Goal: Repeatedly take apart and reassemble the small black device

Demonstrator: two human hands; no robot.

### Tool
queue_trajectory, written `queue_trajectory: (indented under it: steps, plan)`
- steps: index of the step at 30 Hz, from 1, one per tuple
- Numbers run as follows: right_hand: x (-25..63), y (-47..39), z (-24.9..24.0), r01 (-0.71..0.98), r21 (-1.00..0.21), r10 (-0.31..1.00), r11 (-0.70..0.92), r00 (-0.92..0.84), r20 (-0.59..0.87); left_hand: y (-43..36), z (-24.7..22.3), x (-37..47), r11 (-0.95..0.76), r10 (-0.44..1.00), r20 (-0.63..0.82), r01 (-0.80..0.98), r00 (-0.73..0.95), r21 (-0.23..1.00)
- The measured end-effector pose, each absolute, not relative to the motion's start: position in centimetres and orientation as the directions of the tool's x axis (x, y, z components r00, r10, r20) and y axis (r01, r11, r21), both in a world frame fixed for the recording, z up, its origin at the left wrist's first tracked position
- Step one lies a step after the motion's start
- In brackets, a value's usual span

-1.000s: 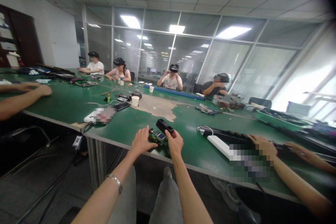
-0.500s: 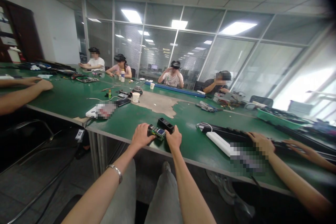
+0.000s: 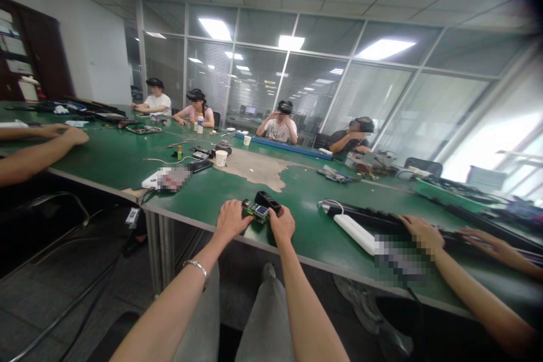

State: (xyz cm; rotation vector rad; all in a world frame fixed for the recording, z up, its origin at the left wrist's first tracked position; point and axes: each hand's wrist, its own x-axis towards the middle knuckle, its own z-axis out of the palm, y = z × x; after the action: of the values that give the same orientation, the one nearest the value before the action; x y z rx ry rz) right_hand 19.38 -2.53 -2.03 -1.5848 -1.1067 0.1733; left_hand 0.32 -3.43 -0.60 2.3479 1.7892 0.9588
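Close to the table's near edge, my left hand point(image 3: 231, 219) is closed on the left end of a small green circuit board point(image 3: 250, 210) with a little square screen point(image 3: 261, 211). My right hand point(image 3: 283, 224) is closed at the right end of a black hollow casing point(image 3: 267, 200), its thumb by the board's right edge. The casing lies slanted just behind the board, and the two look close together or touching. My fingers' undersides are hidden, so the exact grip is partly unseen.
A white power strip point(image 3: 355, 234) and long black parts lie to the right, with another person's hand point(image 3: 424, 235) on them. Left are a white device point(image 3: 155, 179) and a paper cup point(image 3: 221, 158). Several people sit across the green table point(image 3: 199, 198). A green basket point(image 3: 449, 193) stands at right.
The view has shifted slightly. My left hand and the board have moved a little to the right, and the black casing appears tilted more steeply.
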Motion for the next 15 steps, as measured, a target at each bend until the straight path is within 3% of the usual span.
queue_trajectory:
  steps: [10, 15]
  plan:
    - [19.95, -3.03, -2.32, 0.249, -0.915, 0.765, 0.317, 0.504, 0.402, -3.74, -0.55, 0.37, -0.337, 0.870, 0.473, 0.866, 0.137, 0.369]
    - [20.03, -2.94, -2.29, 0.160, -0.926, 0.765, 0.343, 0.524, 0.374, -3.65, -0.54, 0.37, -0.341, 0.871, 0.469, 0.863, 0.143, 0.371]
